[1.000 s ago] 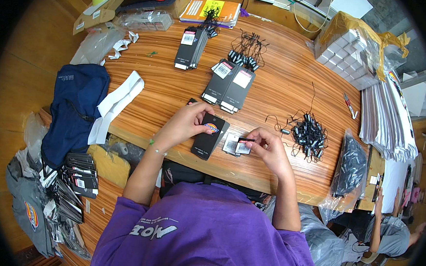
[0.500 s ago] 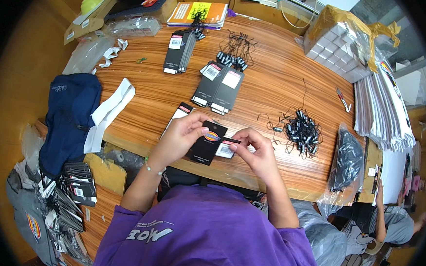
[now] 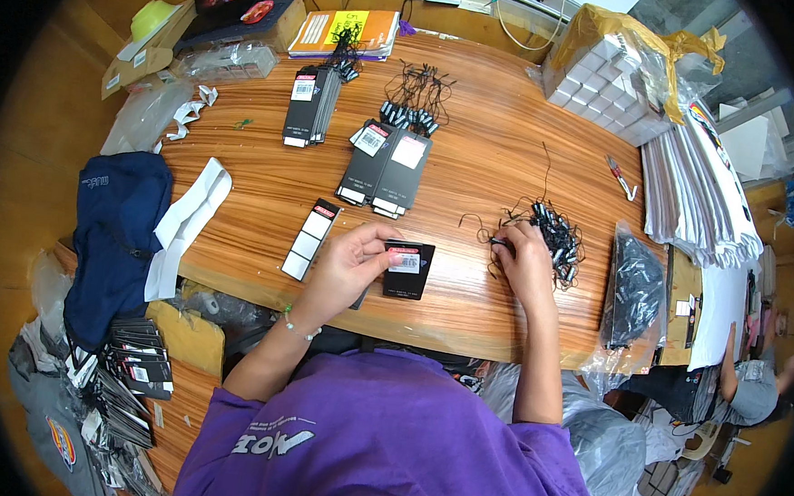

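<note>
Near the table's front edge, my left hand (image 3: 352, 262) pinches a black hang tag (image 3: 407, 283) by its upper left side; a white and red sticker is on its face. To the right, my right hand (image 3: 529, 261) reaches into a tangled pile of black tag strings (image 3: 565, 245) with small grey-black plugs. Its thumb and fingertips are closed on one tag string at the pile's left side. A strip of white stickers (image 3: 308, 244) lies just left of my left hand. Beyond it are two stacks of stickered tags (image 3: 365, 169), strings fanned out behind them.
Another tag stack (image 3: 307, 106) lies further back left. A box of small white cartons (image 3: 598, 87), stacked papers (image 3: 700, 194) and a bag of black strings (image 3: 635, 290) line the right side. Red-handled snips (image 3: 618, 175) lie near the papers. A navy bag (image 3: 116, 231) hangs at the left edge.
My right hand has left the tag and moved right to the string pile. The tag in my left hand now shows its stickered side instead of the logo side.
</note>
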Demonstrator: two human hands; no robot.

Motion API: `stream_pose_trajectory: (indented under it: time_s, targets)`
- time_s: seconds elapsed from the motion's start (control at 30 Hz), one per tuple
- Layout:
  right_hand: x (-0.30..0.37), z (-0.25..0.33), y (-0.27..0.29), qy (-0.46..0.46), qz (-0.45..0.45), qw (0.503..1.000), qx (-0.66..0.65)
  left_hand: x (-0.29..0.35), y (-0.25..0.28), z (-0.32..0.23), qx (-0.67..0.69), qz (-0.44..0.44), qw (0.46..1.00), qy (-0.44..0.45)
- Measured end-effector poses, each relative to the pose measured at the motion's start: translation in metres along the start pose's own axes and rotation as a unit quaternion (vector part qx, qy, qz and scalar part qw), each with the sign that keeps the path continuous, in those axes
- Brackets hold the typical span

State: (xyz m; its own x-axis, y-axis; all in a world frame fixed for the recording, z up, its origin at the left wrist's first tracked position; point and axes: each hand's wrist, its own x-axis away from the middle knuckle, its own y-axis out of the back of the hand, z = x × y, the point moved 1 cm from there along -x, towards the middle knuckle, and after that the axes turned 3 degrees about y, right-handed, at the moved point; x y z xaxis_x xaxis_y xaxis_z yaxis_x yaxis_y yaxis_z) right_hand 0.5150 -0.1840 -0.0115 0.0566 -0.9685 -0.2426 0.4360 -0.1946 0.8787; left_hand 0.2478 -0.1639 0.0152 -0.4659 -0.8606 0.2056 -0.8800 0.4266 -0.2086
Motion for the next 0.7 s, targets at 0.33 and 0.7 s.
stream_pose_trajectory:
  time_s: [0.33, 0.7]
  targets:
    - [-0.003, -0.003, 0.014, -0.181, -0.076, 0.852, -0.485, -0.014, -0.025, -0.006, -0.054, 0.109, 0.993, -0.001]
    - [0.002, 0.023, 0.015, -0.137, -0.012, 0.773, -0.619, -0.032, -0.046, -0.004, -0.062, 0.166, 0.984, -0.028]
